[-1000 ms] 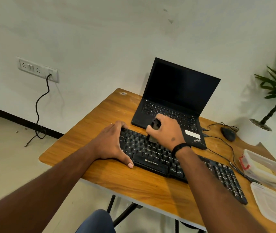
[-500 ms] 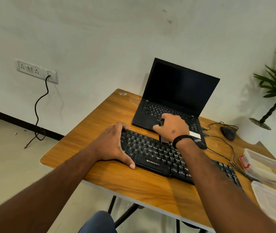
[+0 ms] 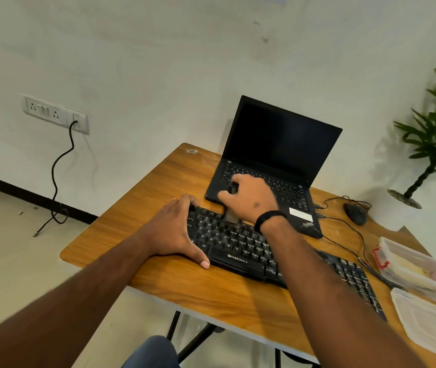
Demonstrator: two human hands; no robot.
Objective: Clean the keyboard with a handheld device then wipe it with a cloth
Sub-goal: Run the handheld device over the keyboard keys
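Wooden desk (image 3: 190, 293), keyboard (image 3: 240, 245), brush (image 3: 231, 216)

Wood-grain table (image 3: 158, 197), matt black plastic keyboard (image 3: 238, 248), clear plastic containers (image 3: 410, 264)

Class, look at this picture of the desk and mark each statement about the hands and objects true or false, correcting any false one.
1. The right hand grips a small handheld device over the keyboard. True.
2. The left hand is lifted clear of the keyboard. False: it rests on the keyboard's left end.
3. The laptop is closed. False: it stands open, its screen dark.
4. A mouse lies to the right of the laptop. True.
5. A cloth covers the keyboard. False: no cloth lies on it.
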